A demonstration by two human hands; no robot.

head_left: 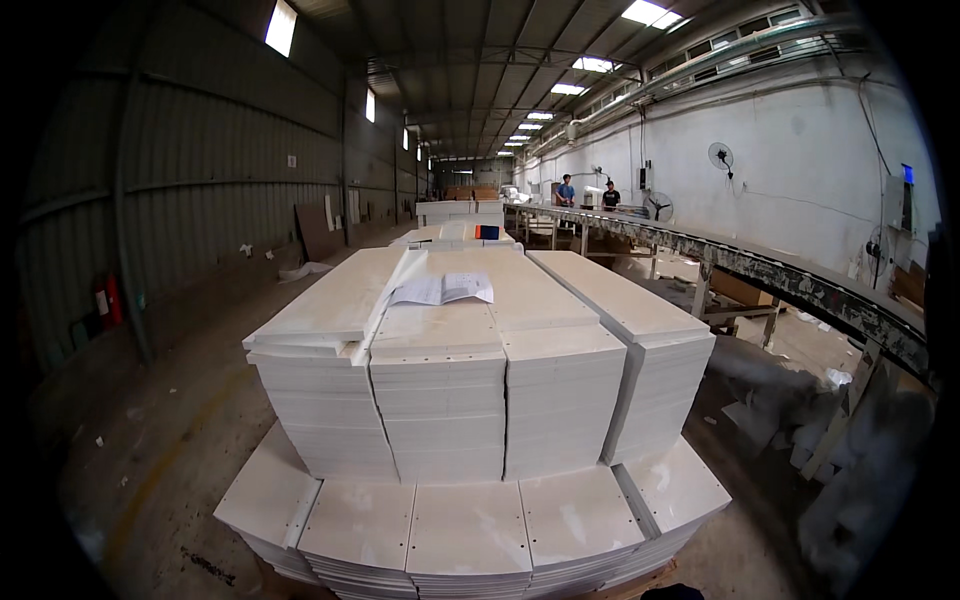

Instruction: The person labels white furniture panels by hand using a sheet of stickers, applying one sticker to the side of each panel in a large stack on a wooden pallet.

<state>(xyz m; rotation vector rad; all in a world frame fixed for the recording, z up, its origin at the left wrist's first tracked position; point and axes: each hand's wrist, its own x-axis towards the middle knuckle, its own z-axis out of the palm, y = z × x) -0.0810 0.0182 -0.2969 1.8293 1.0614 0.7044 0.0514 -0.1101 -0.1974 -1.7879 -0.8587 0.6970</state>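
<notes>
Neither of my hands shows in the head view. Before me stand tall stacks of white boards (435,415), with small drilled holes along their near edges. Lower stacks (470,530) form a step in front of them. On the upper left stack, the top boards (335,295) lie slightly askew. Open printed papers (443,289) rest on top of the middle stacks. Farther back, a small dark blue and orange item (487,232) lies on another stack; its kind is too small to tell. A dark shape (672,593) at the bottom edge cannot be made out.
A long conveyor-like bench (780,275) runs along the right, with two people (588,192) beside it far off. Plastic sheeting and scraps (800,400) lie beneath. Red fire extinguishers (108,300) stand by the left wall. Wall fans (720,156) hang at right.
</notes>
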